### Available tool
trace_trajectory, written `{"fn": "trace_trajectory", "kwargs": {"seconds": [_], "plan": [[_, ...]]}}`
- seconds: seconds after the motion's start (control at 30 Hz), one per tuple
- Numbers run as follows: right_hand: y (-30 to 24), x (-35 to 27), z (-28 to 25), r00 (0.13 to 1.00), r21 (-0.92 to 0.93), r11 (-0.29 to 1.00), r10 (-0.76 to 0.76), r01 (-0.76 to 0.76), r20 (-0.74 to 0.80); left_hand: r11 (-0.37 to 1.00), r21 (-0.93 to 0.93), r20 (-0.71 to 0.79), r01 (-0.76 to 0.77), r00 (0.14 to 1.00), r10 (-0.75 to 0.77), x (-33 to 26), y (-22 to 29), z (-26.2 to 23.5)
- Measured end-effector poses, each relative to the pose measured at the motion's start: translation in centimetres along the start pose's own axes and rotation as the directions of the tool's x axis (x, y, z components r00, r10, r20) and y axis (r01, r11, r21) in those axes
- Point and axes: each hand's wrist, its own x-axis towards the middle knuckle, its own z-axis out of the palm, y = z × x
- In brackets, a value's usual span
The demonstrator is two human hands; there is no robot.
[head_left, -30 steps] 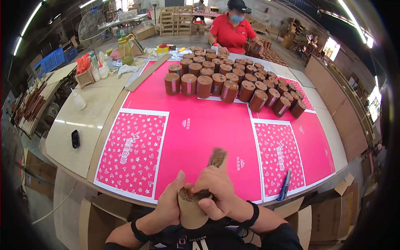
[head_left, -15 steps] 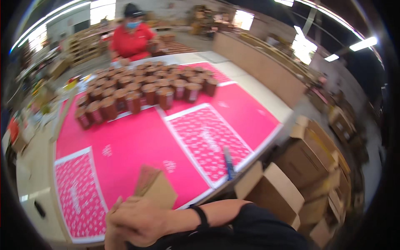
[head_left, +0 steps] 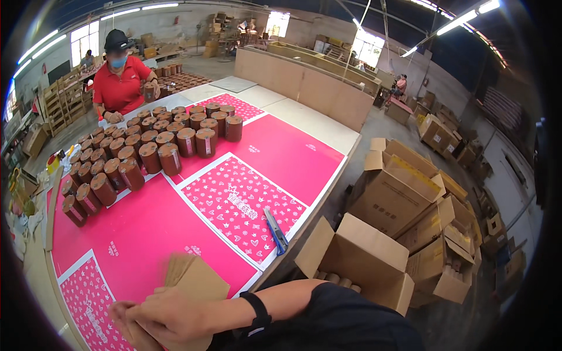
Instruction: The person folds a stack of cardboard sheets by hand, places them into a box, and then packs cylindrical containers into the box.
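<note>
At the near edge of the table, my right hand (head_left: 174, 315) is closed on several flat brown cardboard pieces (head_left: 204, 282), slightly fanned at their upper left. A black band circles that wrist. My left hand (head_left: 125, 320) sits just left of it, partly covered by it and smeared by motion, so its grip is unclear. Pink printed sheets (head_left: 146, 213) with white patterns lie under and beyond the hands. A blue utility knife (head_left: 276, 231) rests on the sheet's right edge, apart from both hands.
Many brown lidded canisters (head_left: 170, 158) stand grouped at the table's far left. Behind them a person in a red shirt (head_left: 119, 85) holds a canister. On the right, an open carton (head_left: 369, 248) contains brown cylinders, beside more cartons (head_left: 391, 193). A wooden partition (head_left: 298, 82) borders the far side.
The view has turned, so the canisters and person appear farther left. My hands, still together at the cardboard, appear lower and left. The pieces now look more fanned.
</note>
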Motion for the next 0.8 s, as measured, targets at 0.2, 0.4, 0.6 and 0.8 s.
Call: {"fn": "trace_trajectory", "kwargs": {"seconds": [0.2, 0.4, 0.6, 0.8], "plan": [[2.7, 0.9, -0.6, 0.98, -0.233, 0.972, -0.07, 0.025, -0.184, 0.584, 0.59, 0.099, -0.557, 0.768, 0.633, -7.3, 13.7, 4.9], [1.4, 0.4, 0.5, 0.956, -0.123, 0.964, -0.253, 0.236, -0.146, 0.953, -0.007, 0.138, -0.303, 0.944, 0.301, -7.5, 12.6, 5.4], [1.8, 0.5, 0.5, 0.962, -0.03, 0.975, -0.223, 0.221, -0.159, 0.979, 0.083, 0.158, -0.184, 0.973, 0.169, -7.6, 7.3, 2.9], [2.8, 0.0, -0.2, 0.968, -0.131, 0.963, -0.246, 0.237, -0.056, 0.991, -0.044, 0.253, -0.128, 0.958, 0.135, -6.3, 10.6, 2.5]]}}
